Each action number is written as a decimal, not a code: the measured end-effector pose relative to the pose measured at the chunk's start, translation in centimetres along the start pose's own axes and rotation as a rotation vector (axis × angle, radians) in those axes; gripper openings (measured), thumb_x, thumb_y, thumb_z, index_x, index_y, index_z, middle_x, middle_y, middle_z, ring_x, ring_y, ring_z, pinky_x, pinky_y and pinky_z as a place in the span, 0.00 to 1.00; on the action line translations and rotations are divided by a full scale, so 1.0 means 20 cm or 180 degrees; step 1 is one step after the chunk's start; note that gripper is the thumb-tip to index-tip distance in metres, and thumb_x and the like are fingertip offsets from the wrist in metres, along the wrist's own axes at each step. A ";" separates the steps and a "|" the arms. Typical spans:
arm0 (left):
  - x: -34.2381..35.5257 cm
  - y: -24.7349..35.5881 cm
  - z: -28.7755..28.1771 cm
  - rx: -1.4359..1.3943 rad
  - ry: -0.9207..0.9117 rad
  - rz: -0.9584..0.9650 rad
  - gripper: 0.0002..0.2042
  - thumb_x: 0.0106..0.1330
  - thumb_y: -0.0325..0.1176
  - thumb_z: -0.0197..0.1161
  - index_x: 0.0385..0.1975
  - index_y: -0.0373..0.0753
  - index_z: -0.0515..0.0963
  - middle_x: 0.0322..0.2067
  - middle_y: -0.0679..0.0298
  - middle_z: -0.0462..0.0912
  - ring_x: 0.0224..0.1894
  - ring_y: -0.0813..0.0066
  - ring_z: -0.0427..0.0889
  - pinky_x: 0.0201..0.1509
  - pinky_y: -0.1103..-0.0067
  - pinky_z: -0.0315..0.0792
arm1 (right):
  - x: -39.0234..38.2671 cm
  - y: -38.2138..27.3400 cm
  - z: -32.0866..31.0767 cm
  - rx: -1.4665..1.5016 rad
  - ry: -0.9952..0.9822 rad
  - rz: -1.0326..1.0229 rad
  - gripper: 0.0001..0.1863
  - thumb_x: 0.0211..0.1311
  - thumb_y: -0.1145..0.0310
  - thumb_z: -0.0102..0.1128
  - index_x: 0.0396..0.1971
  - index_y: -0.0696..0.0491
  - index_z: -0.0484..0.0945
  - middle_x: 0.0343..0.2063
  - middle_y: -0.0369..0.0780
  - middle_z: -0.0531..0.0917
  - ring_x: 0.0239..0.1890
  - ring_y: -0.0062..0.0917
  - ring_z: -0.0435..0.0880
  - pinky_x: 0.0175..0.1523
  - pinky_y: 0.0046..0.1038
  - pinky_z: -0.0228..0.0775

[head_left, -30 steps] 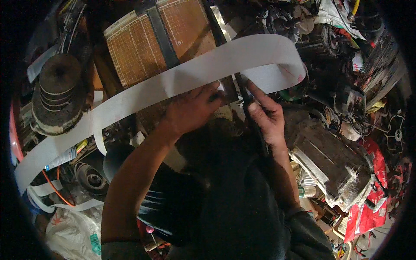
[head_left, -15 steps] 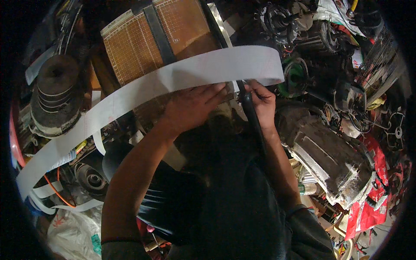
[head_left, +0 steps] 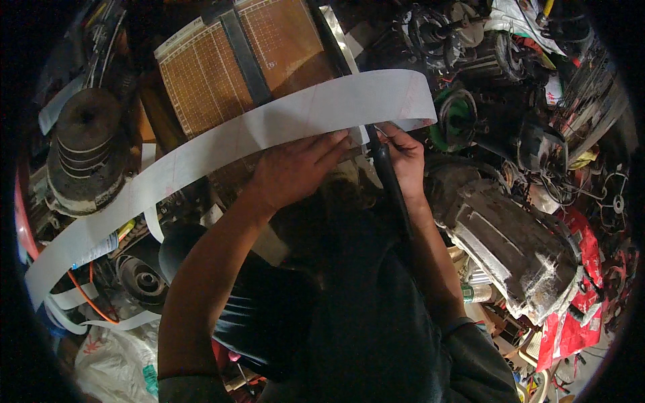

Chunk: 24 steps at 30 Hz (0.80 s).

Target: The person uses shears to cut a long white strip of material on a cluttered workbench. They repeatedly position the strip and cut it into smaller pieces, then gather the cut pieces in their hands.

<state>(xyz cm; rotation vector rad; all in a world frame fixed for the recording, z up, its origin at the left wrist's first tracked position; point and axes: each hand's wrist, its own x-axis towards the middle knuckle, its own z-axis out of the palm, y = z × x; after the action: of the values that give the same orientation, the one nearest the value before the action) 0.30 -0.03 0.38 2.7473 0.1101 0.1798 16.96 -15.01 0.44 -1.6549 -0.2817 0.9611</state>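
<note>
A wide white strip (head_left: 282, 117) arches across a paper trimmer's brown gridded board (head_left: 222, 80) and loops back beside its steel blade edge (head_left: 341, 40). My left hand (head_left: 299, 168) lies under the band's arch with fingers extended flat, fingertips at a short white piece by the blade; it is open. My right hand (head_left: 403, 154) is closed at the looped-back end of the strip, pinching it just right of the black lever handle (head_left: 386, 171). Its fingertips are partly hidden by the band and handle.
Dark stacked metal discs (head_left: 84, 154) stand at left. Motor parts (head_left: 457, 117) and wires crowd the right, with a grimy metal housing (head_left: 510, 248) and red plastic bag (head_left: 568, 336) below. A white sack (head_left: 111, 363) lies at lower left.
The band's loop has shrunk and shifted left. My left fingers have straightened and moved slightly right. My right hand has drawn up and left, behind the black handle.
</note>
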 end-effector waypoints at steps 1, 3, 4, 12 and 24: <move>0.00 0.01 -0.02 -0.0023 -0.0026 -0.0020 0.24 0.57 0.31 0.63 0.57 0.42 0.73 0.60 0.67 0.71 0.59 0.72 0.75 0.57 0.77 0.76 | 0.00 0.01 0.00 -0.0022 0.0005 -0.0066 0.15 0.64 0.75 0.62 0.50 0.61 0.81 0.45 0.40 0.85 0.46 0.19 0.79 0.54 0.21 0.69; 0.01 0.01 -0.02 -0.0067 -0.0051 -0.0036 0.24 0.57 0.32 0.64 0.57 0.42 0.73 0.60 0.67 0.71 0.59 0.71 0.75 0.57 0.77 0.76 | 0.01 0.02 -0.01 -0.0063 0.0006 -0.0203 0.14 0.64 0.75 0.62 0.49 0.61 0.81 0.45 0.40 0.85 0.46 0.19 0.79 0.54 0.22 0.69; 0.01 0.01 -0.02 -0.0089 -0.0051 -0.0031 0.24 0.57 0.32 0.64 0.56 0.42 0.74 0.60 0.67 0.71 0.59 0.71 0.75 0.57 0.77 0.76 | 0.01 0.02 -0.01 -0.0019 -0.0009 -0.0203 0.14 0.64 0.75 0.62 0.50 0.61 0.81 0.45 0.40 0.85 0.46 0.19 0.79 0.54 0.22 0.69; -0.02 0.00 0.00 -0.0106 -0.0072 -0.0093 0.25 0.57 0.31 0.63 0.58 0.43 0.73 0.61 0.68 0.71 0.60 0.71 0.74 0.60 0.74 0.74 | -0.09 -0.08 -0.09 0.0456 -0.0678 -0.0245 0.31 0.61 0.74 0.63 0.65 0.58 0.66 0.62 0.41 0.72 0.59 0.23 0.71 0.64 0.25 0.61; 0.01 0.00 0.02 -0.0288 0.0095 -0.0058 0.23 0.57 0.30 0.63 0.55 0.43 0.74 0.60 0.64 0.71 0.60 0.66 0.74 0.60 0.71 0.73 | -0.08 -0.07 -0.03 0.0354 -0.0563 0.0790 0.35 0.56 0.80 0.66 0.66 0.59 0.66 0.50 0.38 0.80 0.48 0.18 0.76 0.56 0.21 0.68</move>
<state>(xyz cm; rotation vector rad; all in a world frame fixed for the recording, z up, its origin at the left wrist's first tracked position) 0.53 -0.15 0.01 2.6534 0.1319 0.2155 16.78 -15.93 2.31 -1.5285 -0.1395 1.2905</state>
